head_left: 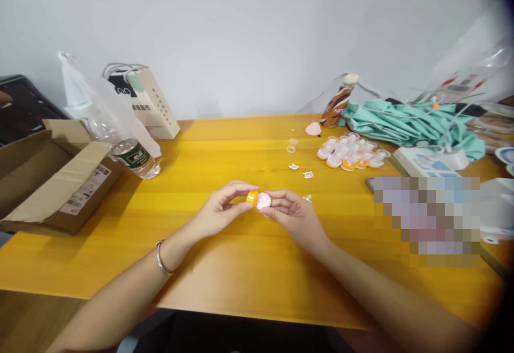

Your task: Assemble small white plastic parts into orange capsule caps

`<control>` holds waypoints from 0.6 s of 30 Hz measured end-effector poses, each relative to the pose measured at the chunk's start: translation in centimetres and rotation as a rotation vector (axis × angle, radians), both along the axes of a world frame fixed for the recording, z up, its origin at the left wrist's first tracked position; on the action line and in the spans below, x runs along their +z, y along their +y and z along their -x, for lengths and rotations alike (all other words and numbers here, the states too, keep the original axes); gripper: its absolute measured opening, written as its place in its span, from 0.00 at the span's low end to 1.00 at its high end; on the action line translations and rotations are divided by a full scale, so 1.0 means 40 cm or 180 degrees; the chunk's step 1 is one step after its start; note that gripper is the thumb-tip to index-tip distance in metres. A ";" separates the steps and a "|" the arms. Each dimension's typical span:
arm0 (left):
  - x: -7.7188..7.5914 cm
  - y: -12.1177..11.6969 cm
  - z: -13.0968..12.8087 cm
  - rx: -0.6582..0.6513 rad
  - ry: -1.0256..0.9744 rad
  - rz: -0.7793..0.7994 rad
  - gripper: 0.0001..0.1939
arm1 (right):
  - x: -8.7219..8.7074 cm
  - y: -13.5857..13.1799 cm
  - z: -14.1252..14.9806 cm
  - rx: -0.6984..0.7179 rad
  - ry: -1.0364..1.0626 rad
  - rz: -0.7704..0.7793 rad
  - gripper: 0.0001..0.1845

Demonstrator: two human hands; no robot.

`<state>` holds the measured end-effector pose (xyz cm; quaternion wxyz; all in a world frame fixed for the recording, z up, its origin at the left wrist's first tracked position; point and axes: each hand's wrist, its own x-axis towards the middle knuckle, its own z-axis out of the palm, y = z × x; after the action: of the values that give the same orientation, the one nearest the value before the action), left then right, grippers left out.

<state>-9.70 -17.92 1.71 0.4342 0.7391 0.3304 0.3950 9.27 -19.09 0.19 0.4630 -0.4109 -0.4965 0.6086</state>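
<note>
Between the thumb and fingers of my left hand [220, 207] is a small orange cap [252, 198]. My right hand [299, 218] pinches a pale pinkish-white round piece [264, 201] right beside it; whether the two are joined I cannot tell. Just beyond the right hand lie small white plastic parts [308, 174], one partly behind its knuckles. A little clear cup [291, 148] sits farther back. To its right is a cluster of clear rounded pieces with orange bases [349, 152].
An open cardboard box [86, 192] and a tilted water bottle [136, 159] occupy the left, with a paper bag [155, 104] behind. At right are a brown drink bottle [337, 102], teal cloth [409, 122], a white power strip [425, 161] and a blurred-out object [425, 219].
</note>
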 end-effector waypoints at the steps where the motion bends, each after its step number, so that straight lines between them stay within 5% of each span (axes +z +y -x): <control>1: -0.003 0.000 0.001 0.0020 -0.0024 0.0054 0.16 | 0.000 -0.001 0.001 -0.0039 -0.0019 -0.0006 0.17; 6: -0.018 -0.002 0.001 0.0109 -0.0009 0.0209 0.19 | -0.007 -0.004 0.003 -0.0090 -0.0031 -0.0101 0.15; 18: -0.019 -0.014 -0.014 0.0196 0.0315 -0.0339 0.16 | -0.020 -0.008 0.002 0.0060 -0.0072 -0.0401 0.12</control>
<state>-9.15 -18.49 0.94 0.3651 0.7693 0.3525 0.3881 9.19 -19.41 -0.63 0.4765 -0.3831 -0.5428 0.5758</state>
